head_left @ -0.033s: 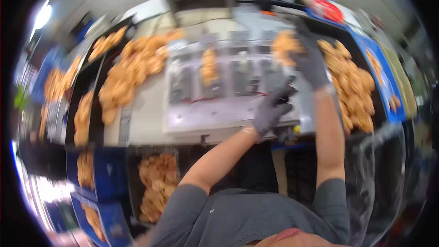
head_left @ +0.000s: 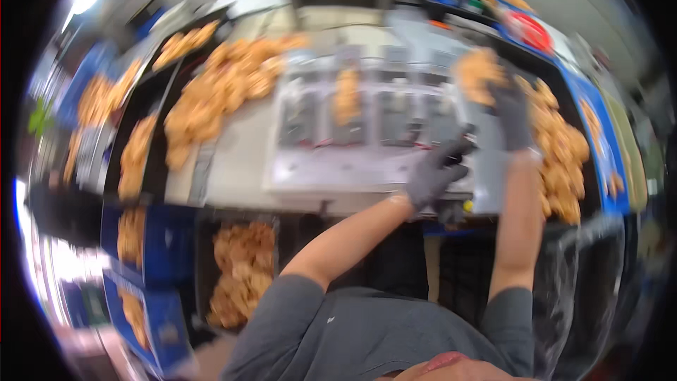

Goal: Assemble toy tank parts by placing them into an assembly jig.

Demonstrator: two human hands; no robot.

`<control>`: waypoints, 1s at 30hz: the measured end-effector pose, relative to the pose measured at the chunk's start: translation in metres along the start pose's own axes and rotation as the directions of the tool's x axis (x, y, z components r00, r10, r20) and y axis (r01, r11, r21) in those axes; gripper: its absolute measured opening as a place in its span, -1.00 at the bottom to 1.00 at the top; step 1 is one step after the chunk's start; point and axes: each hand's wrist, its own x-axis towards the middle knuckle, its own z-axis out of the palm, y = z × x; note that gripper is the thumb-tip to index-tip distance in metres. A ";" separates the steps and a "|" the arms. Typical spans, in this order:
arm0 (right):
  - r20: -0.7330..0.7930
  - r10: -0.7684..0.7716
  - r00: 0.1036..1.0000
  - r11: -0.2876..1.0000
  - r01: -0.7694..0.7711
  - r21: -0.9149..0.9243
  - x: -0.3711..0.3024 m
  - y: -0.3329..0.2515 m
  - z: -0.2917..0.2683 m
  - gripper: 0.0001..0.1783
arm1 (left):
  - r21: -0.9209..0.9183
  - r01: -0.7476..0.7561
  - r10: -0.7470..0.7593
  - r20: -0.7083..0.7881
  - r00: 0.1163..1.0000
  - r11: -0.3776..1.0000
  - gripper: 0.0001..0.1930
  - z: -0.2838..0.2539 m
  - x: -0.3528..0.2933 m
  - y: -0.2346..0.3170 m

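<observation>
My right hand (head_left: 511, 113), in a dark grey glove, is at the right of the bench with its fingers closed on a tan rounded piece (head_left: 477, 74). The piece is blurred, so its exact kind does not show. My left hand (head_left: 434, 175), also gloved, hovers by the front right corner of a pale fixture plate (head_left: 335, 178), fingers apart and partly bent. I see nothing clearly held in it. Several dark grey slots stand in a row on the plate. One slot holds a long tan piece (head_left: 347, 97).
Tan pieces are heaped on the bench at left (head_left: 226, 88) and in a black tray at right (head_left: 560, 141). A bin of browner pieces (head_left: 243, 271) stands below the bench edge, beside blue crates (head_left: 168, 247). A red round object (head_left: 529, 32) lies at the back right.
The whole scene has shifted to the right in the picture. My right hand and the tan piece sit slightly farther right, closer to the black tray's heap. My left hand keeps its pose.
</observation>
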 end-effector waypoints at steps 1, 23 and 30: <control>0.043 -0.233 0.972 0.882 0.229 -0.412 0.010 0.042 -0.040 -0.55 | 0.030 -0.022 0.022 0.000 1.000 0.999 -0.53 0.006 0.002 0.003; -0.084 0.049 0.995 0.687 -0.095 -0.721 -0.007 0.070 -0.162 -0.47 | 0.367 0.928 0.563 -0.754 0.339 -0.068 -0.51 -0.438 -0.197 0.068; 0.075 -0.059 0.995 0.896 0.086 -0.436 -0.079 -0.051 -0.017 -0.52 | 0.636 0.769 0.369 -0.701 0.610 -0.062 -0.56 -0.369 -0.200 0.058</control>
